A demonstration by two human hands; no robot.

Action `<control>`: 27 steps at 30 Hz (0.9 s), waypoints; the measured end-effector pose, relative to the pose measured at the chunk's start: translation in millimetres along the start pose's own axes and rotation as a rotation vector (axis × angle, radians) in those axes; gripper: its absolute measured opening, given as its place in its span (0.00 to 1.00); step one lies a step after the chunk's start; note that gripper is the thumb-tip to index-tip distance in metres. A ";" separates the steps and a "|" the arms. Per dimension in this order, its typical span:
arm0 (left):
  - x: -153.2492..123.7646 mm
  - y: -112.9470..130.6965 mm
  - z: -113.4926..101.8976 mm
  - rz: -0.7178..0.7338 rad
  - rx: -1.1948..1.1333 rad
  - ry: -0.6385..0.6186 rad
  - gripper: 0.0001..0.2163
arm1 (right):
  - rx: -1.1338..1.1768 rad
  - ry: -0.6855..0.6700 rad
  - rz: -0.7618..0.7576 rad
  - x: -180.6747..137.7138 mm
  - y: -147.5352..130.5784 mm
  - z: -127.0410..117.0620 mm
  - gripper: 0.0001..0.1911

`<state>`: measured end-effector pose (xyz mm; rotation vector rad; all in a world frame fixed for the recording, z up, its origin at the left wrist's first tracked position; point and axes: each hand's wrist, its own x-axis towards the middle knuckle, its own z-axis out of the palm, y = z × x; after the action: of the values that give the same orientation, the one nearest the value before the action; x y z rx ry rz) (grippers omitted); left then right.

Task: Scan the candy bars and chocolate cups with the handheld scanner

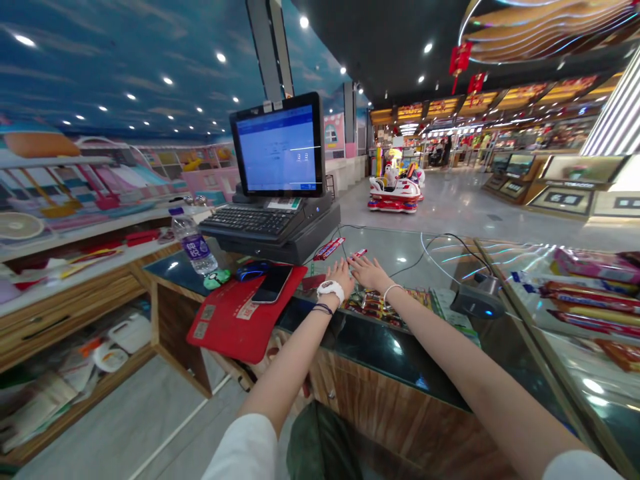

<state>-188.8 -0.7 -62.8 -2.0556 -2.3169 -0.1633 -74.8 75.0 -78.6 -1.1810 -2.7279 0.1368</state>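
Note:
Both my arms reach forward over a glass counter (400,347). My left hand (340,272), with a white watch on its wrist, lies flat on the glass with the fingers stretched out. My right hand (367,270), with a thin bracelet, lies flat beside it, fingers pointing left toward a small red packet (358,254). A longer red packet (328,249) lies just beyond the left hand. Neither hand holds anything.
A till with screen (279,145) and keyboard (250,219) stands at the back left. A phone (273,283) and blue mouse (253,271) rest on a red pad (235,317). A water bottle (194,243), a barcode scanner (477,300) and snack packs (590,293) are nearby.

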 end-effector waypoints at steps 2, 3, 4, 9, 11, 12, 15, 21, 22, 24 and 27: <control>7.6 -4.5 1.1 -0.001 -0.007 0.019 0.31 | -0.001 -0.021 0.013 9.7 -0.3 -0.7 0.29; 11.7 -7.3 1.2 0.000 -0.007 0.021 0.31 | -0.001 -0.028 0.020 15.0 -0.7 -0.9 0.29; 15.8 -10.5 1.2 0.005 -0.005 0.019 0.31 | -0.001 -0.034 0.029 20.4 -1.3 -1.1 0.29; 33.3 -24.4 1.3 0.008 0.014 0.013 0.31 | 0.009 -0.037 0.083 45.0 -4.6 1.4 0.30; 38.4 -27.7 2.2 0.002 0.020 0.010 0.30 | 0.009 -0.026 0.086 53.1 -4.4 3.3 0.30; 40.7 -28.9 2.5 0.001 0.021 0.005 0.30 | 0.014 -0.028 0.088 56.8 -3.8 4.2 0.30; 47.3 -31.4 2.9 -0.005 0.022 -0.019 0.30 | 0.041 -0.062 0.104 66.8 -0.4 6.6 0.29; 58.8 -36.3 8.8 -0.016 0.032 -0.007 0.31 | 0.045 -0.063 0.045 78.4 6.1 8.3 0.29; 60.2 -37.6 10.8 -0.022 0.031 0.001 0.31 | 0.044 -0.063 0.032 79.3 6.8 8.2 0.29; 62.3 -40.1 14.7 -0.034 0.024 0.021 0.32 | 0.044 -0.059 0.008 80.8 8.1 8.0 0.30; 63.7 -42.5 18.2 -0.036 0.009 0.041 0.32 | 0.044 -0.052 -0.019 82.6 9.7 7.7 0.30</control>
<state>-237.9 59.2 -76.7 -1.9879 -2.3272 -0.1948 -125.0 141.8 -78.1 -1.1549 -2.7647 0.2274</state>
